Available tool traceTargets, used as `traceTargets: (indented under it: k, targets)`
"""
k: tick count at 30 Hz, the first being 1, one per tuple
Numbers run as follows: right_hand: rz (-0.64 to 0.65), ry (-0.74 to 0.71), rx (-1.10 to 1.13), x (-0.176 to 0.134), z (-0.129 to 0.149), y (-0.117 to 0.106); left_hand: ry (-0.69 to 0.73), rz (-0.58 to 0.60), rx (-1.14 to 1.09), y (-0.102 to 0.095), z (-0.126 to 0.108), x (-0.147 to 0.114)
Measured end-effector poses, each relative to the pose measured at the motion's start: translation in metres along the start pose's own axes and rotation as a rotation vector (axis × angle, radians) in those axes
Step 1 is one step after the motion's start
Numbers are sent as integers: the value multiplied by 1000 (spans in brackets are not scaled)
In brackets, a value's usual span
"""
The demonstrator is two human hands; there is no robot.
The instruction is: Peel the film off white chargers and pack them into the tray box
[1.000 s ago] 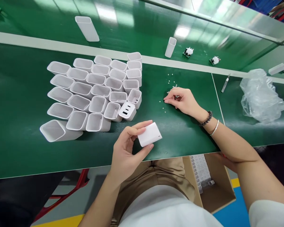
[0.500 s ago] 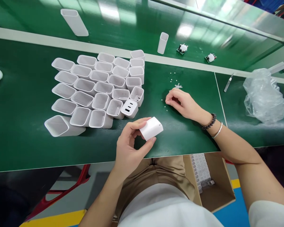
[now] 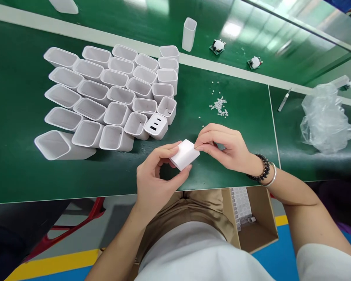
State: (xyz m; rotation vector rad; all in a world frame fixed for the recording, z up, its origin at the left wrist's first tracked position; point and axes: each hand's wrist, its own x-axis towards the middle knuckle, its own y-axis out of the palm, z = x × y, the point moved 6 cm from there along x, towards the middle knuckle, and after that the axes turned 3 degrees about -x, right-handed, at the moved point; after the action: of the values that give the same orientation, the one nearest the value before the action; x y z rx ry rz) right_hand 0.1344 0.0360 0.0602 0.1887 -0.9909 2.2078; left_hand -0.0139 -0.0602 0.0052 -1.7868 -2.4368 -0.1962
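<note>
My left hand [image 3: 160, 171] grips a white charger housing [image 3: 185, 154] between thumb and fingers, held above the green bench near its front edge. At the housing's right end, my right hand [image 3: 222, 146] is closed in a pinch with its fingertips touching the corner. Whatever sits in that pinch is too small to make out. Behind the right hand lies a scattered pile of tiny clear pieces [image 3: 219, 107]. To the left, open white housings [image 3: 117, 114] stand packed in rows. One housing [image 3: 156, 126] at their near right corner shows its port face upward.
Beyond the white strip stand a single white housing [image 3: 188, 35] and two small circuit boards [image 3: 218, 46], [image 3: 254, 62]. Tweezers [image 3: 284, 100] and a clear plastic bag [image 3: 324, 119] lie on the right. Below the bench edge is a cardboard box [image 3: 259, 226] with trays inside.
My right hand has come from the pile of tiny pieces to the housing's right end. My left hand still holds the housing. The view has shifted slightly.
</note>
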Motion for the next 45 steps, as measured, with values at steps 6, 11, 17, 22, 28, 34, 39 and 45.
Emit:
traceTargets:
  k: [6,11,17,22,28,34,39,45]
  targets:
    - [8,-1,-5,1,2,-1,9,3,-16,0,-2,0]
    - [-72,217,247,0,-7,-5,7,10,-26,1,-3,1]
    - [82,746,841,-12,-20,24,25,26,1,1,-3,1]
    - [82,852,967,-16,-20,29,47,31,35,2,-4,0]
    - [79,808,947,-16,-20,29,48,27,53,2,-3,-1]
    - [104,745,853,-14,-20,27,25,34,62,1,-4,0]
    - [128,675,770,-12,-21,24,-8,50,73,2,-4,0]
    - [167,638,765,-14,-24,23,-58,71,43,2,-2,0]
